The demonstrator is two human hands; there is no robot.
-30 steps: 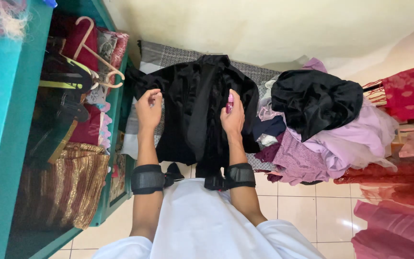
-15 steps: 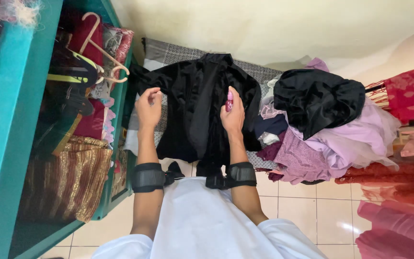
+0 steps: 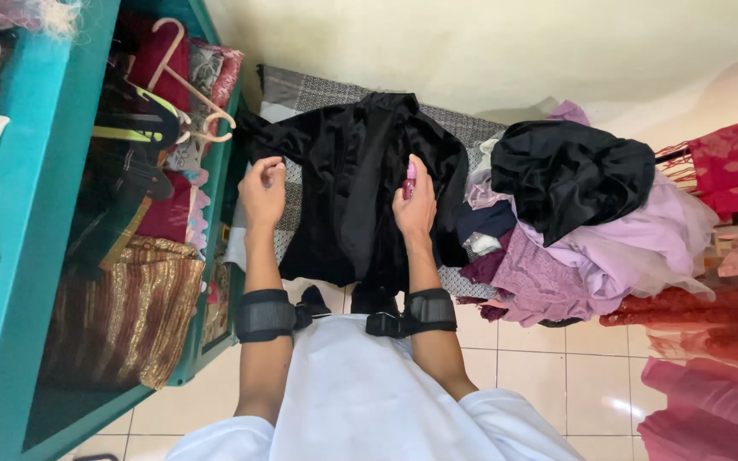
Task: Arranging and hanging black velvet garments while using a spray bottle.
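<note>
Black velvet jacket (image 3: 360,183) spread flat on grey checked cloth (image 3: 301,90), collar away, hem toward body. Right hand (image 3: 416,209) pinching upright pink bottle (image 3: 409,181); left hand (image 3: 262,189) loosely curled over sleeve.

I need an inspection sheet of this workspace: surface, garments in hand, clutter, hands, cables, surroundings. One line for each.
Surface: grey checked cloth spread on the floor.
Job's things: black velvet garment lies flat on it; small pink bottle in the right hand.
Clutter: heap of purple, lilac and black clothes beside the garment.
Hands: left hand fingers curled over the garment's sleeve; right hand closed around the bottle.
Cables: nothing seen.
Surroundings: teal wardrobe with hangers; red and pink fabrics; tiled floor.
</note>
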